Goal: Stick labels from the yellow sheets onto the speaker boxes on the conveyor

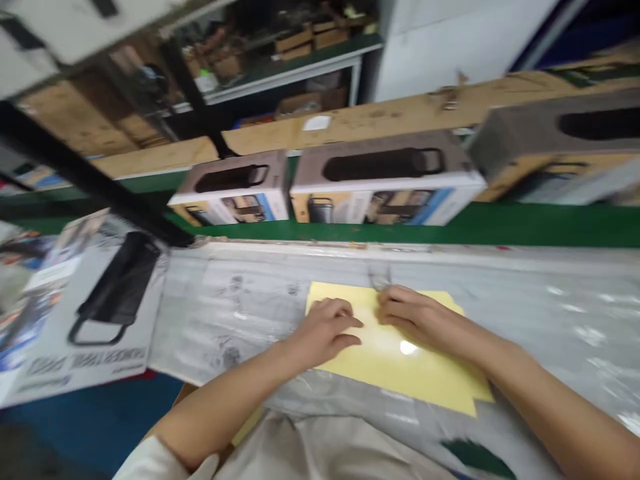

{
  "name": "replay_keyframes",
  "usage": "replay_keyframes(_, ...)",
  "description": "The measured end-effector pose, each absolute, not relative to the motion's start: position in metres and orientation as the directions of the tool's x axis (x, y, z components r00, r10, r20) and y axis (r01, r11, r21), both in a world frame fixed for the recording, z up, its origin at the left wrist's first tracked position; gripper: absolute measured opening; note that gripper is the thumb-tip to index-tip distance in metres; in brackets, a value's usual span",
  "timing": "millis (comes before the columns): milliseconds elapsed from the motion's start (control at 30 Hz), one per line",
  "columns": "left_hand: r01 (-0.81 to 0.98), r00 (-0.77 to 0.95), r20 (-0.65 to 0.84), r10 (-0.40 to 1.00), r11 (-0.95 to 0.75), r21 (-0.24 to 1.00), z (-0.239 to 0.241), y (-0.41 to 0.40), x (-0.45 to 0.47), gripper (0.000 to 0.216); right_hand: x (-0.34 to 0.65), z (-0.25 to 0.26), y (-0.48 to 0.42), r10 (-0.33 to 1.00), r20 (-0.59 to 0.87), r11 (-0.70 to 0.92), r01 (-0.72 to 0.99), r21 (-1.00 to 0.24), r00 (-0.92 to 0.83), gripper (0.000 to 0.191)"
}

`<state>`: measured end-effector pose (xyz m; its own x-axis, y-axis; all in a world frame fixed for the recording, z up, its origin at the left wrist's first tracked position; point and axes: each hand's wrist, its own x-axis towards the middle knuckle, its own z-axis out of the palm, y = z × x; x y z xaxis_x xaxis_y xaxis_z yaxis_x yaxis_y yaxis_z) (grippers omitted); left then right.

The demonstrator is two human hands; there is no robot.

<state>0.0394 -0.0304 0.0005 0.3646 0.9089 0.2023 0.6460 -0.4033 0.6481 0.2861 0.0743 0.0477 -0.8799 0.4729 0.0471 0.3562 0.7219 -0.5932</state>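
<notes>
Yellow glossy sheets [370,360] lie slightly askew on the plastic-covered table in front of me. My left hand [327,331] rests over their left part, thumb and fingers apart, holding nothing that I can see. Close to it, my right hand [407,313] has its fingers curled together near the sheets' upper edge. Just beyond those fingertips is a small, clear, blurred piece [380,277]. Whatever is between the right fingers is too blurred to name.
A green shelf [310,233] behind the table carries several printed boxes [385,180] in a row. At left stands a large grey printed box [100,307], near a black post [100,180]. Clear plastic film [550,313] covers the tabletop.
</notes>
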Motion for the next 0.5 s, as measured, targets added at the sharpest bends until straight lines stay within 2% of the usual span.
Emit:
replay_keyframes(200,0.603,0.357,0.255,0.899,-0.43,0.672,0.0049,-0.0306,0.0389,0.021,0.2882,0.0494,0.0793,0.556,0.079,0.672,0.391,-0.629,-0.827,0.018)
replay_keyframes(500,0.589,0.336,0.23,0.913,-0.394,0.705,0.0084,-0.0306,0.0405,0.018,0.2822,0.055,0.0772,0.472,0.077,0.745,0.35,-0.568,-0.878,0.026)
